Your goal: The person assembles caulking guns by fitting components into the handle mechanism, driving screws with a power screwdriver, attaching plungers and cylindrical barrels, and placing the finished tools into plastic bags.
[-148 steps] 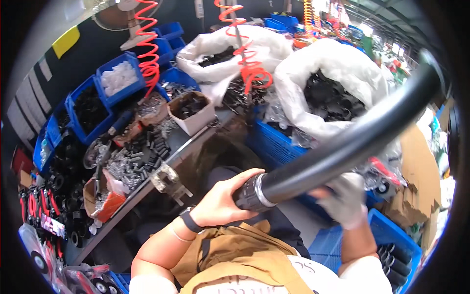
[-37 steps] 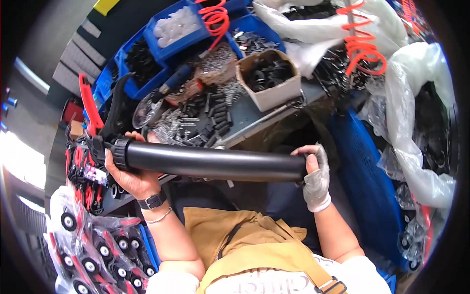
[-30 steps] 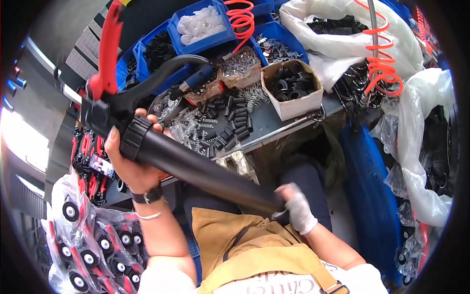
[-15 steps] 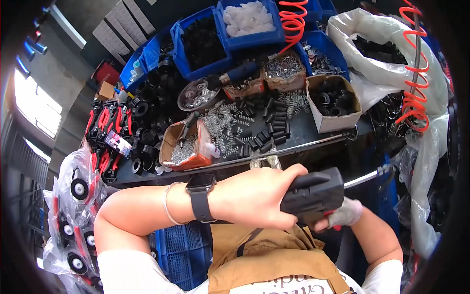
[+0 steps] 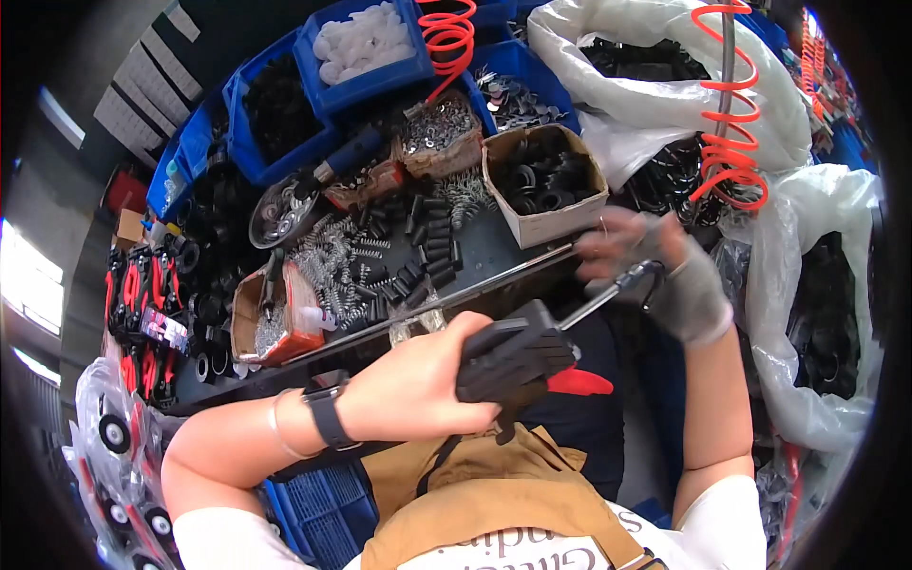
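Plainly, the left hand [image 5: 413, 385] grips a black fitting [image 5: 518, 356]; right hand [image 5: 688, 290] blurred, hold unclear.

Glare whitens the window [image 5: 33, 290] at far left, motion blurs the right hand [image 5: 691, 287], and edges curve rimward.
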Available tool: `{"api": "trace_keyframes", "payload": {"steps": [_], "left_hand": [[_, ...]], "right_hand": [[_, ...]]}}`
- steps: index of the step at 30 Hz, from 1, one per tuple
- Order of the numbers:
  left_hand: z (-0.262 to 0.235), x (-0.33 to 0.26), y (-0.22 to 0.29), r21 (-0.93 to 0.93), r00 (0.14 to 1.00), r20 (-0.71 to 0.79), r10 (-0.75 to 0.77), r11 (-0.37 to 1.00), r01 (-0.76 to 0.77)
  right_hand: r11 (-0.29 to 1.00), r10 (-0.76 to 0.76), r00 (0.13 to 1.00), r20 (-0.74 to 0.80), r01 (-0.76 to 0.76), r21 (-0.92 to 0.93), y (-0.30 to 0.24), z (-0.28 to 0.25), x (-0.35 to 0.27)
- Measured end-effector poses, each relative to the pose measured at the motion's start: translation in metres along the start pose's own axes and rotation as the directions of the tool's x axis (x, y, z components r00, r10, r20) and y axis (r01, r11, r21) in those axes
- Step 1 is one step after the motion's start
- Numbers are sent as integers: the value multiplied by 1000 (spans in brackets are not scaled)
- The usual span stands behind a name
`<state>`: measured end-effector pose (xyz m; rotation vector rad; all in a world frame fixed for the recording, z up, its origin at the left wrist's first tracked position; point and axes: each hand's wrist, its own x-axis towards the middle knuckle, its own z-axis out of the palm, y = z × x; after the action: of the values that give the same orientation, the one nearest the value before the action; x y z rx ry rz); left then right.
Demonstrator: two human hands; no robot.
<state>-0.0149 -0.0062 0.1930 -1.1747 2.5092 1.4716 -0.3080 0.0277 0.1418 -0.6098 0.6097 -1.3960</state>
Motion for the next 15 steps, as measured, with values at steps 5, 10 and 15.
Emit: {"api": "trace_keyframes", "payload": {"steps": [5,10,15], "left_hand": [[21,20,-1,16,996,2,92,996,-92],[22,29,1,8,976,-101,194,981,-194],[-75,71,58,-434,767,-562,309,679,-592]], "right_hand": [[793,22,998,59,19,-610,25,5,-22],[367,-547,820,169,416,-832,32,2,-34],[-226,-523,629,575,548,-805,45,28,-48]]}}
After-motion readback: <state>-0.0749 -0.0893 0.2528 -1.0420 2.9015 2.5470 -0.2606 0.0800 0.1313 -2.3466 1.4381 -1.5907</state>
